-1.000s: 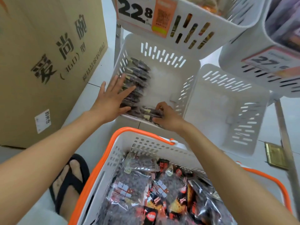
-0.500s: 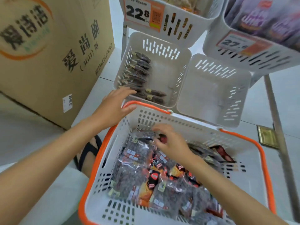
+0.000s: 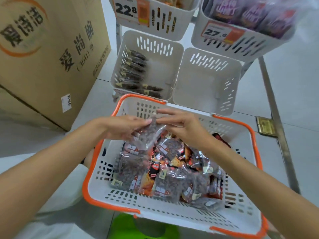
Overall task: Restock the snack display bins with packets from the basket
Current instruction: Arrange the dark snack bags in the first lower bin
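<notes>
Seen from the head camera, both hands meet over the far end of a white slotted plastic basket with an orange rim. The left hand and the right hand together pinch one clear, crinkly packet of small dark snacks, fingers closed on its upper edge so that it hangs just above the heap. Below it the basket is filled with a loose pile of packets, glossy film with red, orange and black print and small white labels.

Beyond the basket, on the far side, two white bins with rounded corners and slit walls sit side by side. The left bin holds a row of dark packets standing on edge along its left wall, with a few lying flat at its near edge; the right bin shows bare plastic inside. Above them hang two more bins with price tags, the right one stuffed with purple packs.

A big brown cardboard box printed with black characters stands at the left. The floor is pale grey tile, smooth, and a metal rack leg runs down the right.
</notes>
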